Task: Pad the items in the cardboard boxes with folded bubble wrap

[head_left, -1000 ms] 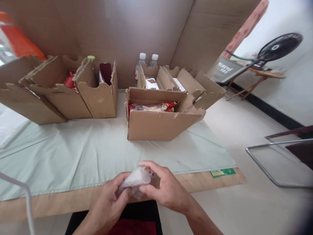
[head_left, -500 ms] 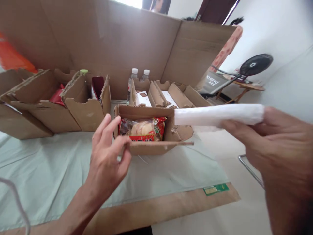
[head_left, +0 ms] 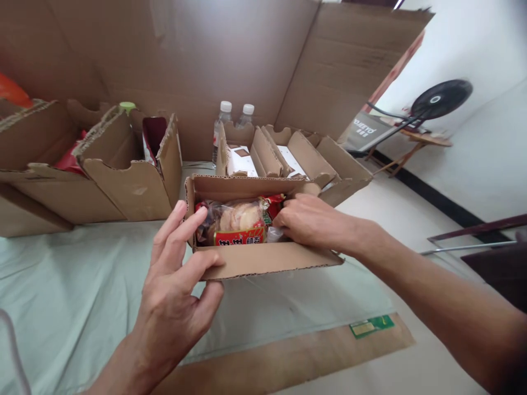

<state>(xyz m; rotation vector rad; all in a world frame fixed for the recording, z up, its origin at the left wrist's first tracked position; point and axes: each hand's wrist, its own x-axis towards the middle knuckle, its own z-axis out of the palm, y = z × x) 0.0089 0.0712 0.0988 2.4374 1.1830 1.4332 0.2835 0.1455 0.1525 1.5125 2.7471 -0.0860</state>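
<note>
Since half a second ago, the right hand point(head_left: 310, 219) has moved from well out to the right, where it held up a white roll, down into the front box point(head_left: 272, 260), and the near wall of that box now leans further toward me. Right hand: fingers curled and nearly closed inside the right part of the front box; a pale translucent piece point(head_left: 274, 235) shows beside the fingertips, though I cannot tell whether they grip it. Left hand point(head_left: 175, 288): partly open, forefinger on the inner face of the near wall and thumb outside, pinching the cardboard between them, while other fingers rise over the left end. Within the front box I see a red-and-clear snack bag point(head_left: 241, 219), left of the right hand, its pale round contents visible. Beneath, a pale green cloth point(head_left: 255, 307) covers most of the worktop point(head_left: 288, 356), whose brown near edge carries a green label point(head_left: 373, 326). Behind to the right, I note open boxes holding white cartons point(head_left: 242, 162), with two clear bottles point(head_left: 222, 131) standing beside them; to the left, a box point(head_left: 132, 184) with a dark red item point(head_left: 155, 137) inside
</note>
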